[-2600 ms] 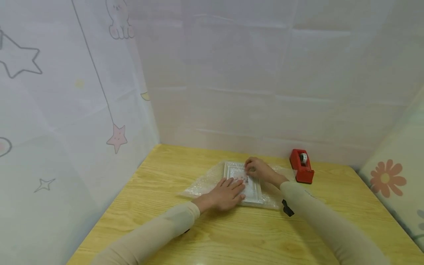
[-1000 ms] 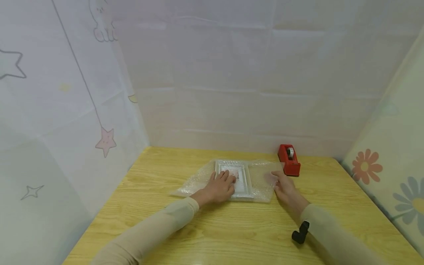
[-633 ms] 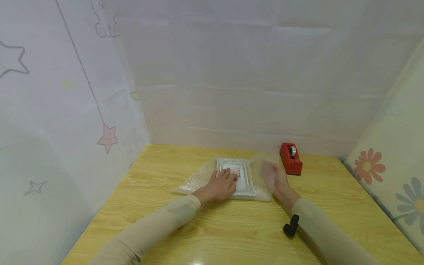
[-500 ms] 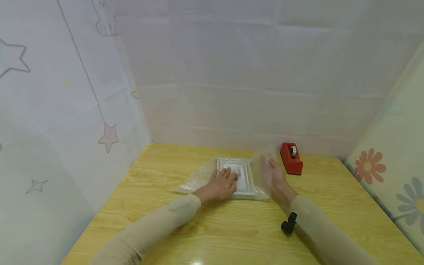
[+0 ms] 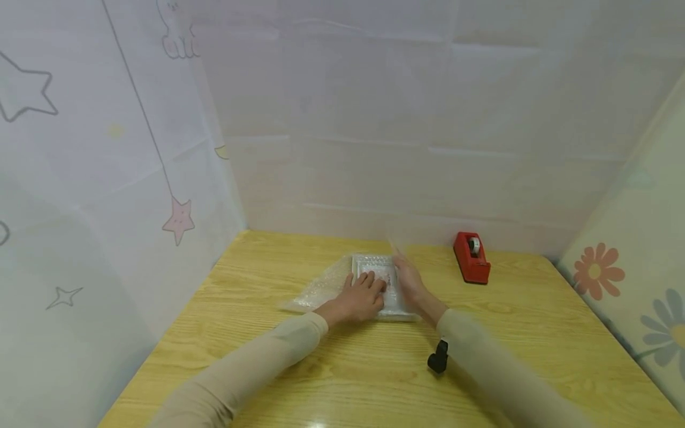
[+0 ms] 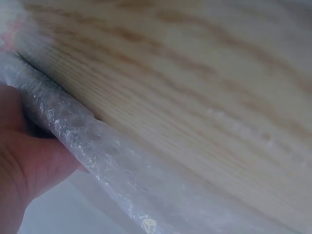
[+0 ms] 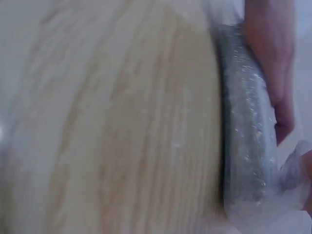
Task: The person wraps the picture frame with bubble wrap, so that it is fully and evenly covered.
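A light picture frame (image 5: 395, 307) lies on the table within a sheet of bubble wrap (image 5: 320, 289), whose left flap spreads flat in a point. My left hand (image 5: 357, 298) rests on the frame with its fingers spread. At the frame's right side, my right hand (image 5: 413, 286) holds the right flap of wrap, which stands up blurred above the fingers. The left wrist view shows the wrap's edge (image 6: 112, 156) alongside the left thumb. In the right wrist view, the frame's wrapped side (image 7: 247, 122) runs upright; only a sliver of the right hand (image 7: 307, 168) shows.
A red tape dispenser (image 5: 472, 259) with a roll of tape stands at the back right of the wooden table (image 5: 342, 368). Pale printed sheets (image 5: 342, 131) enclose the table at the back and both sides. A black wrist mount (image 5: 438, 358) hangs at the right sleeve.
My right hand left the frame's top, went right to the wrap's edge, then lifted that flap and swung it left toward the frame. My left hand has stayed on the frame.
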Available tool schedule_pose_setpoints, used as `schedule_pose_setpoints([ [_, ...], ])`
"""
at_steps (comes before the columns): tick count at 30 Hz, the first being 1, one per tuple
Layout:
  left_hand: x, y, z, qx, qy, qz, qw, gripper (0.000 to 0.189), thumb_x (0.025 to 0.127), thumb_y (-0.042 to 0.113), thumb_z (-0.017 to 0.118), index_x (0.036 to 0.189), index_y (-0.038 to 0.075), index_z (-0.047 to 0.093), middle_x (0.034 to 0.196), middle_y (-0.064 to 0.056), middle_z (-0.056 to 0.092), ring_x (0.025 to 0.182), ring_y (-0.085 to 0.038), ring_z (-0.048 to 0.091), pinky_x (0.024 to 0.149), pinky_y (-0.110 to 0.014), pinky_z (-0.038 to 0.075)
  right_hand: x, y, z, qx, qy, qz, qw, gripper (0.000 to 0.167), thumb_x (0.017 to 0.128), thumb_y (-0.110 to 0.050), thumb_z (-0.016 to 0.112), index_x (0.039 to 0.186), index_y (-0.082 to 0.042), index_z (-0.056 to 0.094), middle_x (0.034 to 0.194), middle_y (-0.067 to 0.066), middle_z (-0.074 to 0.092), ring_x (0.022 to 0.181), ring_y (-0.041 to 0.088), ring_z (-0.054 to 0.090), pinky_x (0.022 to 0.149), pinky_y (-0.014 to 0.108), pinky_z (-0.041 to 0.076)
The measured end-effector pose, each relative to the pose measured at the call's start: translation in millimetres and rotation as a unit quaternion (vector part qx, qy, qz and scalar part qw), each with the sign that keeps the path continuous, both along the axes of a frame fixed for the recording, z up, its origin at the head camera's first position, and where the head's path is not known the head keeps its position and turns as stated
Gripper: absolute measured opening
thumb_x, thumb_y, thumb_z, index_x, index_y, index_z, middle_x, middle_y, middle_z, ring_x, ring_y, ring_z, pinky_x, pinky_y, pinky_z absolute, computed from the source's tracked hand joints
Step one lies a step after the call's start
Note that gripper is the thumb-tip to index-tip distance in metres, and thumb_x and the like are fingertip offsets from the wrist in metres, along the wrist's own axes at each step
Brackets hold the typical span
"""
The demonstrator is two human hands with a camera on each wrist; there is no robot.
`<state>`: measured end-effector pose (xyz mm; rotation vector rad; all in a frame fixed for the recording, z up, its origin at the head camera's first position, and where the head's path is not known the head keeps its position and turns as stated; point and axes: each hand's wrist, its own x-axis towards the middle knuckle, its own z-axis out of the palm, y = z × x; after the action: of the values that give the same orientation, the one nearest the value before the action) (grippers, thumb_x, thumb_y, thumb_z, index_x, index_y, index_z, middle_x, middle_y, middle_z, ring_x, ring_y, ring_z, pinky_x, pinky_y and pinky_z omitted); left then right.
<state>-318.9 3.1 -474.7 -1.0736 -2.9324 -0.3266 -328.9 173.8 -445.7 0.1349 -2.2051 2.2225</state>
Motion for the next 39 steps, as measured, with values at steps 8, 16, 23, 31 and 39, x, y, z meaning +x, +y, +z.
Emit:
schedule_pose_setpoints([
  [8,-4.7,-11.4,8.7,0.094,-0.069,-0.023,0.9929,0.022,0.106,0.018,0.046,0.123,0.005,0.043,0.117,-0.011,0.049,0.124,-0.031,0.045,0.112,-0.065,0.02,-5.6,-22.1,-13.7,0.332,0.04,0.009,0.9424,0.059,0.111,-0.022,0.027,0.158,0.011,0.011,0.165,0.027,0.002,0.151,0.043,-0.002,0.12,0.054,0.001],
  [16,-1.4,-28.3,15.6,0.176,-0.054,0.078,0.9798,0.047,0.093,0.036,0.075,0.112,0.01,0.041,0.107,-0.009,0.049,0.131,-0.04,0.039,0.111,-0.059,0.024,-5.2,-36.1,-17.8,0.466,0.053,-0.005,0.8831,0.059,0.109,-0.02,0.03,0.155,0.014,0.019,0.162,0.034,0.01,0.15,0.048,0.006,0.119,0.058,0.006],
  [23,-7.1,-61.8,24.3,0.152,-0.061,0.144,0.9759,0.063,0.103,0.045,0.058,0.143,-0.001,0.042,0.139,-0.024,0.047,0.133,-0.045,0.039,0.107,-0.062,0.03,-9.8,-37.2,-33.5,0.564,0.049,0.007,0.8243,0.069,0.11,-0.034,0.033,0.157,0.013,0.014,0.163,0.032,0.004,0.151,0.046,-0.001,0.119,0.057,0.0],
  [31,-25.1,-116.7,27.3,0.17,-0.215,0.154,0.9495,0.043,0.108,0.034,0.05,0.114,-0.008,0.06,0.099,-0.02,0.062,0.079,-0.03,0.06,0.073,-0.044,0.052,-13.0,-36.3,-44.7,0.604,0.013,0.014,0.7967,0.079,0.109,-0.052,0.025,0.161,0.001,-0.003,0.165,0.02,-0.015,0.15,0.036,-0.017,0.118,0.049,-0.013],
  [39,-45.6,-151.7,22.3,0.231,-0.373,0.077,0.8953,0.039,0.105,0.031,0.059,0.076,0.006,0.058,0.065,-0.004,0.051,0.053,-0.016,0.041,0.05,-0.033,0.04,-11.5,-38.5,-41.6,0.609,0.006,0.026,0.7928,0.079,0.108,-0.056,0.023,0.161,-0.003,-0.003,0.166,0.016,-0.015,0.151,0.033,-0.016,0.118,0.048,-0.012],
])
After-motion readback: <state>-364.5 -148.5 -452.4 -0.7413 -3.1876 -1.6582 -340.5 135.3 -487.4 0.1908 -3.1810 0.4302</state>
